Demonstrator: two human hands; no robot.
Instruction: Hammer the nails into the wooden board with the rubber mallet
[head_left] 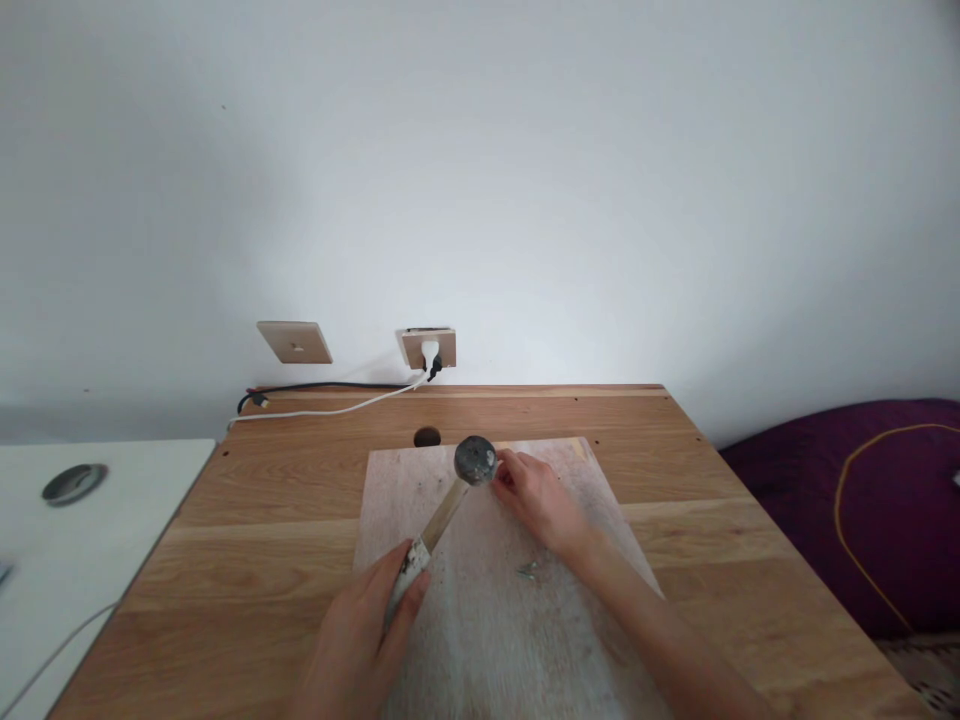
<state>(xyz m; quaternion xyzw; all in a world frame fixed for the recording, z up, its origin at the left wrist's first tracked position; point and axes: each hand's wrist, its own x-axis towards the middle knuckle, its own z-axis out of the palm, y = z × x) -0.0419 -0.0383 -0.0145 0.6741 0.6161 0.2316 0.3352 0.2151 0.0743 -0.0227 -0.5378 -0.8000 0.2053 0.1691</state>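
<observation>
My left hand [364, 625] is wrapped round the pale, white-marked handle of a mallet [475, 460]. Its round, dark, scuffed head is raised over the far part of a whitish wooden board [465, 610]. Close beside the head, my right hand [541, 503] has its thumb and fingers pinched together low at the board. What they hold, if anything, is hidden behind the mallet head and the fingers. A few small metal nails [528, 570] lie loose on the board, just left of my right forearm.
The board lies on a wooden table [247, 560] against a white wall. At the back, white and black cables run to a wall socket [430, 349], near a cable hole [427, 437]. A white desk [97, 540] adjoins on the left; purple fabric [885, 500] is at right.
</observation>
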